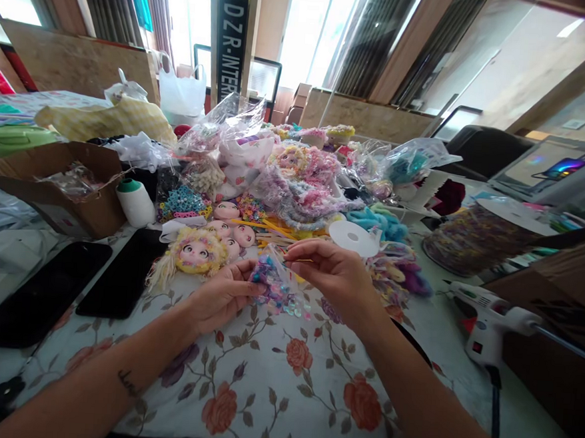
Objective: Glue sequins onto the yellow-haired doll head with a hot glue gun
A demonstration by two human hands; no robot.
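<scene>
A small clear plastic bag (276,291) of blue, purple and pink sequins or beads is held up over the flowered tablecloth. My left hand (224,294) is closed on its left side, thumb in front. At the bag's upper right edge, the thumb and fingers of my right hand (331,275) are pinched together; just what lies between the fingertips is partly hidden. Just beyond my left hand lies a doll head (192,252) with yellow yarn hair. Several bald doll faces (244,235) lie behind the bag.
Yarn and plastic bags (306,173) are heaped at the back. A cardboard box (69,183), thread cone (136,203) and black phone (121,274) are on the left. A white spool (354,238), large yarn reel (476,238) and glue gun (488,326) lie to the right.
</scene>
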